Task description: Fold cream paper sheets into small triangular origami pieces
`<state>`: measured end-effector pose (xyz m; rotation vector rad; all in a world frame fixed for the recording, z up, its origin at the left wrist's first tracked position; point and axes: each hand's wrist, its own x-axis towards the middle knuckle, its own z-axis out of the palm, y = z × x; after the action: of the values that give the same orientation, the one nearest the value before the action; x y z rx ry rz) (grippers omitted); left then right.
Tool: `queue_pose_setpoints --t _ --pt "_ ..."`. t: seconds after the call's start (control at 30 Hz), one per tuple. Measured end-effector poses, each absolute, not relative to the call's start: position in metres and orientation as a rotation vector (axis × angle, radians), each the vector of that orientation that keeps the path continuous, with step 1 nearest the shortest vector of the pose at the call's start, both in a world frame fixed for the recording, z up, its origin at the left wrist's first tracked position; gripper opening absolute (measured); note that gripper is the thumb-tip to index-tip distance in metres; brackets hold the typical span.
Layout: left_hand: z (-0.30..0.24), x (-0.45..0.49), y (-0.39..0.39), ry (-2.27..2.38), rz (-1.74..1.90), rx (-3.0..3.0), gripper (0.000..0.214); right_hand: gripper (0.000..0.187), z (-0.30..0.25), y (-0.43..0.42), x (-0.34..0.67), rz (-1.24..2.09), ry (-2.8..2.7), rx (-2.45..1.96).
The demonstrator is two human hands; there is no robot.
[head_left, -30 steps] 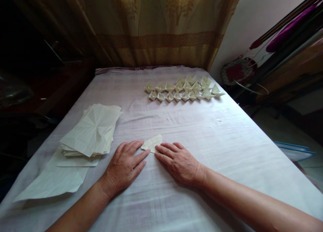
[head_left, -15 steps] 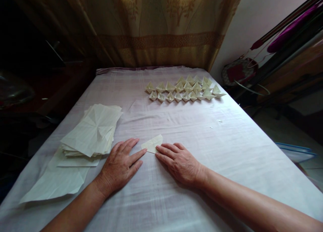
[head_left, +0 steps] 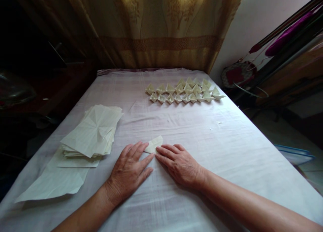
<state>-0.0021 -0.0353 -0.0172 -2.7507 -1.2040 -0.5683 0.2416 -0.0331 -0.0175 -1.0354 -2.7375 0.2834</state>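
A small folded piece of cream paper point(head_left: 154, 144) lies flat on the cloth-covered surface between my hands. My left hand point(head_left: 131, 166) rests palm down with its fingers spread, the fingertips over the paper's left corner and lower edge. From the other side, my right hand point(head_left: 180, 163) lies flat, its fingertips on the paper's lower right part. Neither hand wraps round anything. To the left sits a stack of creased paper sheets point(head_left: 94, 129), with a larger loose sheet point(head_left: 54, 181) sticking out beneath it.
Rows of small folded paper boats point(head_left: 188, 90) stand toward the far right. Tiny paper scraps point(head_left: 219, 122) lie nearer on the pale cloth point(head_left: 191, 131). A patterned curtain point(head_left: 161, 40) hangs behind the far edge. Past the right edge are a bag point(head_left: 238, 73) and blue-rimmed plastic point(head_left: 294, 154).
My left hand has slid to the right over the paper's left end, so more of the paper is covered. My right hand has stayed almost in place.
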Motion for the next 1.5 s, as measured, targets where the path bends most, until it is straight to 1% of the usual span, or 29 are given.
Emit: queue_pose_setpoints --t 0.43,0.63,0.77,1.03,1.23,1.5 --pt "-0.020 -0.021 -0.026 -1.314 -0.497 -2.767 0.032 0.041 -0.017 -0.034 0.243 0.252 -2.726 -1.080" --pt "-0.014 -0.018 -0.025 -1.265 -0.481 -2.724 0.030 0.040 -0.017 -0.034 0.242 0.224 -2.732 -1.074" --pt "-0.011 -0.003 -0.027 -1.132 -0.536 -2.755 0.031 0.038 -0.019 -0.035 0.241 0.193 -2.724 -1.090" --pt "-0.010 0.004 -0.030 -1.127 -0.535 -2.790 0.029 0.047 -0.018 -0.033 0.235 0.183 -2.686 -1.095" --pt "-0.010 0.000 -0.031 -1.144 -0.489 -2.777 0.028 0.033 -0.021 -0.033 0.236 0.135 -2.656 -1.048" --pt "-0.008 0.001 -0.031 -1.127 -0.507 -2.746 0.025 0.029 -0.024 -0.034 0.237 0.085 -2.606 -1.007"
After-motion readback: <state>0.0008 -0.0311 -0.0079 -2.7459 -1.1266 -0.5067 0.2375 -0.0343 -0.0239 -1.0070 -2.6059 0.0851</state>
